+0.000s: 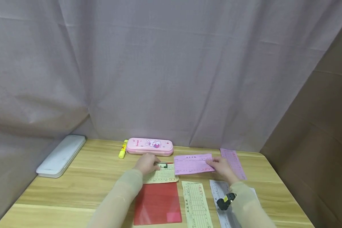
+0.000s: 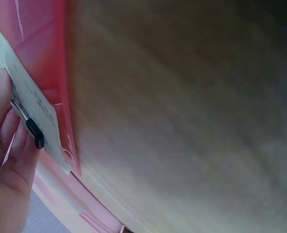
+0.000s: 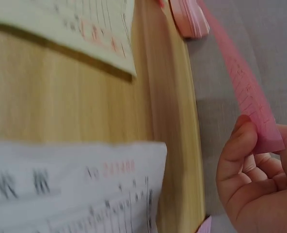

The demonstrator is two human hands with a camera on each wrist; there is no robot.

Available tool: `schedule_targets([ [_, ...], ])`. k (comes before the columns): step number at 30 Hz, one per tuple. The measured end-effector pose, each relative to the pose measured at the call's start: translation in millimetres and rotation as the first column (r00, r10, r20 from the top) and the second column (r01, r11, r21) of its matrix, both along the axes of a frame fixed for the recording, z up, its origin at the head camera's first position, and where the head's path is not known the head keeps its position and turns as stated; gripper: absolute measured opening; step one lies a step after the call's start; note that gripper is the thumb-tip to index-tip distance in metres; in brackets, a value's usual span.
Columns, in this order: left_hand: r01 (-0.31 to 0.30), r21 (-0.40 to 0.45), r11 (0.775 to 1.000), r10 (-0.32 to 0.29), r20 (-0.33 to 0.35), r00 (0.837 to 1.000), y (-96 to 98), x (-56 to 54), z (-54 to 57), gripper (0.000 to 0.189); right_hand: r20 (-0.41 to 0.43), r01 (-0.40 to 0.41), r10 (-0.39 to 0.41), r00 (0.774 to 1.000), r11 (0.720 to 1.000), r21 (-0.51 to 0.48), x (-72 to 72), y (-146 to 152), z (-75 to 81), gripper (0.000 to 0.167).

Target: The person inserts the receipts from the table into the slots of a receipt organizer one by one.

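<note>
My left hand (image 1: 149, 164) pinches the metal clip (image 1: 166, 165) at the far edge of a translucent red clipboard (image 1: 156, 202), seen close up with its black tips (image 2: 35, 132) in the left wrist view. A pale yellow receipt slip (image 1: 163, 175) lies over the board's far end, by the clip. My right hand (image 1: 221, 166) pinches the right end of a pink receipt slip (image 1: 192, 164), raised above the table to the right of the clipboard. The thumb and curled fingers hold that slip (image 3: 252, 99) in the right wrist view.
A second yellow slip (image 1: 197, 204) lies right of the clipboard, and white slips (image 1: 220, 190) lie partly under my right forearm. Another pink slip (image 1: 234, 163) lies behind the right hand. Beyond are a pink pencil case (image 1: 136, 146), a yellow glue stick (image 1: 123, 149) and a white case (image 1: 61, 156).
</note>
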State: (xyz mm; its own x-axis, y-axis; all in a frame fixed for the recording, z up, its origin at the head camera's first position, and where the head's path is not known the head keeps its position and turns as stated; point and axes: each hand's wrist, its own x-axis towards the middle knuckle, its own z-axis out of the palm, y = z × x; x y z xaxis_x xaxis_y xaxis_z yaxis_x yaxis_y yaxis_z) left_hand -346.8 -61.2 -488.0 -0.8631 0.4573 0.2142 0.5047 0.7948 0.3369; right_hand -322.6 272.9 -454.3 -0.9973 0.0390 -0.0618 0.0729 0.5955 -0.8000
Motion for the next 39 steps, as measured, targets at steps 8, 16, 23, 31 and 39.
schedule_targets([
  [8,0.005,0.014,1.000,-0.005,-0.016,1.000,-3.4,-0.6,-1.1,0.026,0.070,0.016,-0.005,0.998,0.988,-0.155,7.3,-22.2,-8.2,0.033],
  [16,-0.006,0.010,1.000,0.006,0.006,1.000,-4.2,-2.6,-1.5,0.026,0.113,0.014,0.008,0.994,0.982,-0.188,18.1,-45.3,-14.6,0.025],
  [23,0.008,-0.001,1.000,-0.008,-0.006,1.000,-3.4,-2.8,-1.7,0.025,0.123,-0.001,0.031,0.992,0.973,-0.230,26.5,-59.4,-18.1,0.020],
  [31,0.008,0.016,1.000,-0.008,0.004,1.000,-2.3,-2.3,-2.0,0.025,0.119,0.001,0.026,0.993,0.976,-0.220,32.3,-72.9,-21.3,0.015],
  [39,-0.005,0.008,1.000,0.005,0.032,0.999,-1.6,-1.9,-0.9,0.026,0.140,0.035,0.005,0.990,0.960,-0.276,39.1,-92.8,-19.8,0.016],
])
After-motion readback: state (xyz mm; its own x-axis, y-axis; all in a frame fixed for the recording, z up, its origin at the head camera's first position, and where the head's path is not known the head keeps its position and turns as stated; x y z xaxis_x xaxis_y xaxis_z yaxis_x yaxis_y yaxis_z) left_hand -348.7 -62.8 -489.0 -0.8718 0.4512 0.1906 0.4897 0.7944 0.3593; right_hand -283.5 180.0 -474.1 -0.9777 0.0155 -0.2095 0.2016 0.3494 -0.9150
